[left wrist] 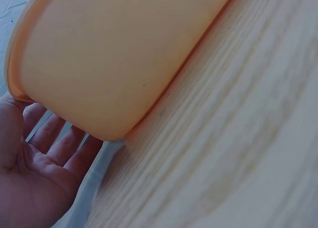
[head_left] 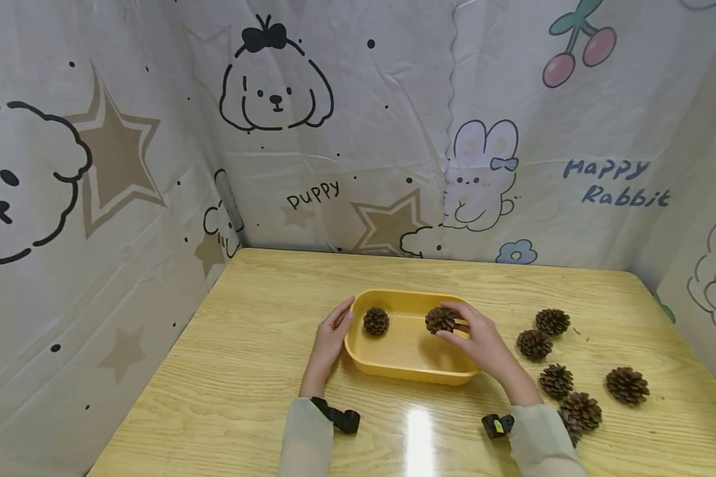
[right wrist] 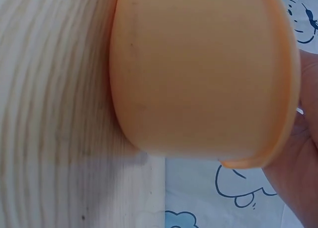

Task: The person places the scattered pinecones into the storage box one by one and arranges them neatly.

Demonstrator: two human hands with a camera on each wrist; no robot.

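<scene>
A yellow plastic basin (head_left: 417, 379) stands on the table with one pine cone (head_left: 376, 321) lying in its left part. My right hand (head_left: 480, 334) reaches over the basin's right end and pinches another pine cone (head_left: 439, 320) between thumb and fingers, above the basin floor. That cone is hidden behind the basin wall (right wrist: 198, 74) in the right wrist view. At the left end, my left hand (head_left: 330, 338) rests against the outside of the basin. The left wrist view shows its fingers (left wrist: 62, 143) extended along the basin's wall, the thumb up by the rim.
Right of the basin, several loose pine cones (head_left: 557, 381) lie on the wooden table (head_left: 244, 351), one (head_left: 627, 386) farther right than the others. A printed cloth (head_left: 358, 132) hangs behind the table and along its sides. Each wrist wears a black camera band (head_left: 337, 416).
</scene>
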